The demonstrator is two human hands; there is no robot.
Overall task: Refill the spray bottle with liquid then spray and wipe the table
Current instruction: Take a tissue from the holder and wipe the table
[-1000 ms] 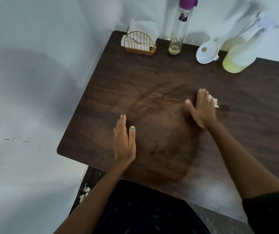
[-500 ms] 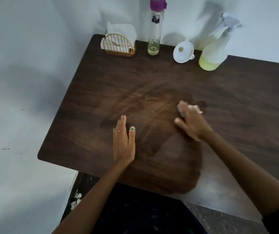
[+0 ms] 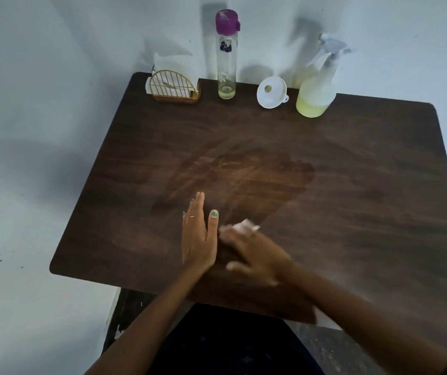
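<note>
My right hand (image 3: 254,253) presses a crumpled white tissue (image 3: 242,226) onto the dark wooden table (image 3: 352,185), near the front edge; the hand is blurred. My left hand (image 3: 199,236) lies flat on the table just left of it, fingers straight and together. A wet smear (image 3: 244,177) darkens the middle of the tabletop. The spray bottle (image 3: 318,85), with yellow liquid in its lower part, stands at the back right against the wall. A tall clear bottle (image 3: 227,55) with a purple cap and a white funnel (image 3: 271,93) stand at the back.
A gold wire napkin holder (image 3: 175,87) with white napkins sits at the back left corner. White walls close in the table at the back and left. The table's right half is bare wood.
My right hand has swept the tissue from the middle right of the table toward me and to the left, ending beside my left hand. My left hand stayed flat in place.
</note>
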